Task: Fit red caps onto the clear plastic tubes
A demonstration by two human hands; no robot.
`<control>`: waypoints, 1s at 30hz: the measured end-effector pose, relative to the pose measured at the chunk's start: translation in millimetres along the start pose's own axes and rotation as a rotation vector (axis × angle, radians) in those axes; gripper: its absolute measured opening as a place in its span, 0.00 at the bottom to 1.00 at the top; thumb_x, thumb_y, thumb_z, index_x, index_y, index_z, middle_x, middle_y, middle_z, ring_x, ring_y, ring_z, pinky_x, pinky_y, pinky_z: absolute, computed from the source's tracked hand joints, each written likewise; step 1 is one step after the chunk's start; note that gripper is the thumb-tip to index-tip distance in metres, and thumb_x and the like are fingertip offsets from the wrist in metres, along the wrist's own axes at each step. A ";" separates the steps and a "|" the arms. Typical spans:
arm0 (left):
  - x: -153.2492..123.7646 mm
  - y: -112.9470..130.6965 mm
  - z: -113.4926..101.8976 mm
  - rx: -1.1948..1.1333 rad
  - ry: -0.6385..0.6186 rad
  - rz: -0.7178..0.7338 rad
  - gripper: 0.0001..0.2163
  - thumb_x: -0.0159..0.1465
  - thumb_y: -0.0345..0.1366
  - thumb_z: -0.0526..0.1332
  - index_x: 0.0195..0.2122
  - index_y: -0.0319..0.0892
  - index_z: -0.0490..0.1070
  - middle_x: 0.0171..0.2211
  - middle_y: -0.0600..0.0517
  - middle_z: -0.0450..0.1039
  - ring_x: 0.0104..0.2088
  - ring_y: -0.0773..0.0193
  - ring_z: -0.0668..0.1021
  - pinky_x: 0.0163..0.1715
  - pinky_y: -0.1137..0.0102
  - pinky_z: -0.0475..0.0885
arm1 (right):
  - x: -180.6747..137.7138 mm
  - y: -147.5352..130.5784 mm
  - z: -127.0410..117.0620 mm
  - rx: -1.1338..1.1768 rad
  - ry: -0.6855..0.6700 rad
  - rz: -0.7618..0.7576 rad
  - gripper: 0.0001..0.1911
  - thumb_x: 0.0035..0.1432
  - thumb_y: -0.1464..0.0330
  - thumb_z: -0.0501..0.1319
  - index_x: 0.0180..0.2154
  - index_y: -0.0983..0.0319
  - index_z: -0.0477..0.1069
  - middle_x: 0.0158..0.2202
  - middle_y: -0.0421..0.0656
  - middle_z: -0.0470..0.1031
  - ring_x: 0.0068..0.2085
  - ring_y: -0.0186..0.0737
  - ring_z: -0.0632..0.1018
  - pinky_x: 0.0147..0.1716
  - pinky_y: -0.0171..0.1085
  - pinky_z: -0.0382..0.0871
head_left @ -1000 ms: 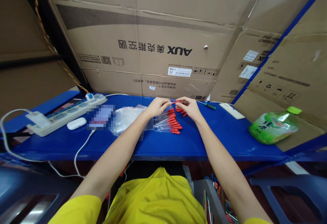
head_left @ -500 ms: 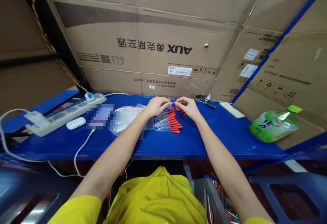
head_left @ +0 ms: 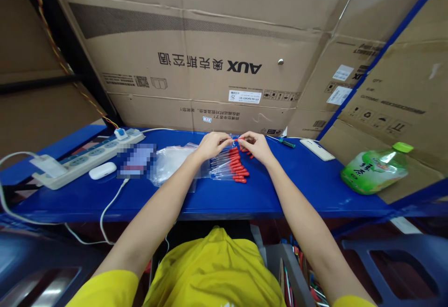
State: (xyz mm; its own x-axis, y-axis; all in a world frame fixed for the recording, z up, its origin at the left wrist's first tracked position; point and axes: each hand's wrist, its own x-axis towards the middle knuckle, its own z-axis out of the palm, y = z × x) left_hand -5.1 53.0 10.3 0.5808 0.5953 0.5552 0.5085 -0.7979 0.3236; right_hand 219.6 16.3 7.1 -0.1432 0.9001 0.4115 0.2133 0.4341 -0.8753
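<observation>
From the head camera, little has changed since a moment ago: both hands remain at the back of the blue shelf (head_left: 308, 190), only the view has drifted slightly. The left hand (head_left: 211, 144) and right hand (head_left: 256, 145) pinch one thin red-capped tube (head_left: 235, 138) between their fingertips, above a row of roughly ten red-capped tubes (head_left: 231, 166) lying side by side. One green bottle (head_left: 376, 170) lies far right; one power strip (head_left: 87, 157) far left.

White multi-socket power strip (head_left: 82, 158) at far left of blue metal shelf (head_left: 315, 188); white oval earbud case (head_left: 102, 170) beside it. Green plastic bottle (head_left: 376, 173) lies on its side, right. Brown cardboard cartons (head_left: 210, 64) behind.
</observation>
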 end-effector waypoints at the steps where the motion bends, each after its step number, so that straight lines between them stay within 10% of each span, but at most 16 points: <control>1: 0.2 0.5 -0.6 -0.003 0.001 0.002 0.18 0.75 0.47 0.54 0.43 0.44 0.82 0.39 0.48 0.84 0.37 0.59 0.81 0.35 0.69 0.66 | 0.3 0.1 0.1 0.002 0.003 -0.003 0.23 0.51 0.47 0.72 0.36 0.60 0.78 0.25 0.42 0.79 0.26 0.40 0.79 0.30 0.39 0.76; 30: 2.9 -1.1 -6.3 -0.038 -0.048 -0.004 0.19 0.77 0.47 0.52 0.42 0.44 0.80 0.38 0.50 0.83 0.38 0.60 0.81 0.36 0.70 0.66 | 2.5 1.6 -8.4 0.178 0.045 0.056 0.23 0.45 0.51 0.78 0.38 0.59 0.83 0.31 0.44 0.84 0.34 0.47 0.85 0.40 0.45 0.82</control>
State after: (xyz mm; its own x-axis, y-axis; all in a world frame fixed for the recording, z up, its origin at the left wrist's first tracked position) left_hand -8.0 55.0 16.4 0.6090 0.6015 0.5170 0.4870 -0.7981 0.3548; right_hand 227.7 19.6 8.8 -0.0919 0.9251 0.3684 0.0453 0.3735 -0.9265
